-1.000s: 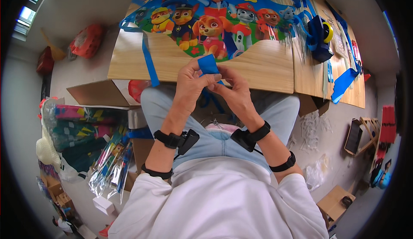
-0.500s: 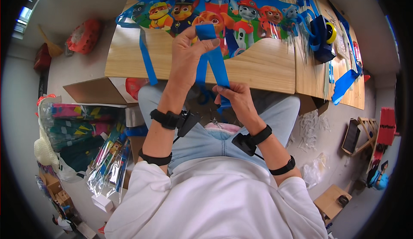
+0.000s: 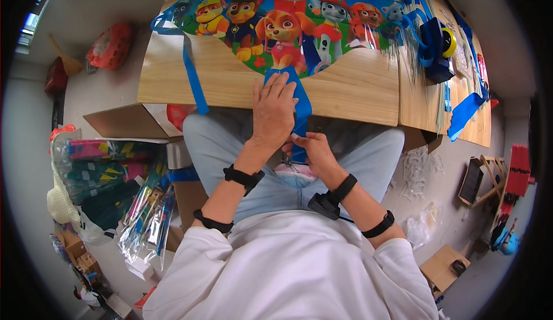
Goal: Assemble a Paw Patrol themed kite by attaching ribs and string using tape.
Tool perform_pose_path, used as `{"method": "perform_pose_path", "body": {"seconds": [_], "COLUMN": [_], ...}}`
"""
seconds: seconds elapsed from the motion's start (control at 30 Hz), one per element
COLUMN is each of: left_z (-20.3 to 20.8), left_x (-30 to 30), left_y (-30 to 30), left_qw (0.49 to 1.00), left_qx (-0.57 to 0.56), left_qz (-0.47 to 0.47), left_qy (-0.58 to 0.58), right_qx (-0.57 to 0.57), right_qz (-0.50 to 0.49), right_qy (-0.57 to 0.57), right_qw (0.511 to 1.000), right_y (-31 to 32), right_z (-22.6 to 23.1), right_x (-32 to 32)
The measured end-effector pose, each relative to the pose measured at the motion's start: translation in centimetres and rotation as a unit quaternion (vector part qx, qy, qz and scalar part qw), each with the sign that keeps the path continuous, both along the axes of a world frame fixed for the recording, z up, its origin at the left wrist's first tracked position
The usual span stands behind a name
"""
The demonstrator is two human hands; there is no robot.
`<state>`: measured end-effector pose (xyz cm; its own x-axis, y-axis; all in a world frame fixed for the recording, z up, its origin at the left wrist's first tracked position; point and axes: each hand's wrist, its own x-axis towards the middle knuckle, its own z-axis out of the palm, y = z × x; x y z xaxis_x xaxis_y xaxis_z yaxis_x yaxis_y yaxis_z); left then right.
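Note:
My left hand (image 3: 273,110) lies palm down near the table's front edge, fingers stretched out over a folded end of wide blue ribbon (image 3: 302,110). That end rests against the lower rim of a shiny printed sheet (image 3: 282,29) with cartoon dogs on it. From there the ribbon runs over the table edge toward my lap. Just below the edge, my right hand (image 3: 315,152) pinches the ribbon between thumb and fingers. Part of the ribbon's fold is hidden under my left fingers.
Another blue strip (image 3: 194,78) hangs off the wooden table (image 3: 357,92) at left. On the right stand a dark blue dispenser (image 3: 436,52) with yellow tape and bundles of thin pale sticks (image 3: 410,61). Wrapped packages (image 3: 151,210) lie on the left, an open cardboard box (image 3: 124,122) under the table.
My left hand has come down from above the sheet, laying the ribbon's end on the table and flattening from a pinch. My right hand has lowered slightly, still pinching the ribbon.

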<state>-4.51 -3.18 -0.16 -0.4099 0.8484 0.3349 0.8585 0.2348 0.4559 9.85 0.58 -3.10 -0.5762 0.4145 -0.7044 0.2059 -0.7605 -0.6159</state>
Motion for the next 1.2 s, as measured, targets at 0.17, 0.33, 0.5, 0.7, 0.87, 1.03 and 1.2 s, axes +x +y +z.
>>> {"method": "perform_pose_path", "body": {"seconds": [0.17,0.33,0.5,0.7,0.87,1.03,1.2], "left_z": [-0.5,0.1,0.5,0.6,0.0,0.7,-0.3], "left_x": [-0.1,-0.2,-0.1,-0.7,-0.6,-0.1,1.0], "left_y": [0.6,0.7,0.0,-0.7,-0.7,-2.4,-2.5], "left_qw": [0.999,0.998,0.992,0.989,0.993,0.995,0.998], "left_qx": [-0.037,-0.052,-0.086,-0.099,-0.076,-0.068,-0.032], "left_qz": [-0.024,-0.029,-0.086,-0.106,-0.09,-0.069,-0.049], "left_qy": [-0.011,-0.026,0.024,0.03,0.01,0.001,0.009], "right_qx": [0.004,0.348,0.655,0.662,0.775,0.778,0.793], "right_qz": [0.025,0.304,0.411,0.339,0.217,0.27,0.255], "right_qy": [-0.04,-0.173,-0.193,-0.202,-0.038,-0.074,-0.102], "right_qw": [0.999,0.87,0.604,0.637,0.593,0.562,0.544], "right_y": [-0.3,-1.2,-0.7,3.5,6.3,6.5,5.2], "right_z": [-0.9,-0.1,1.6,5.6,4.0,3.0,2.6], "right_x": [0.5,1.1,2.1,-0.4,-3.0,-2.6,-2.5]}}
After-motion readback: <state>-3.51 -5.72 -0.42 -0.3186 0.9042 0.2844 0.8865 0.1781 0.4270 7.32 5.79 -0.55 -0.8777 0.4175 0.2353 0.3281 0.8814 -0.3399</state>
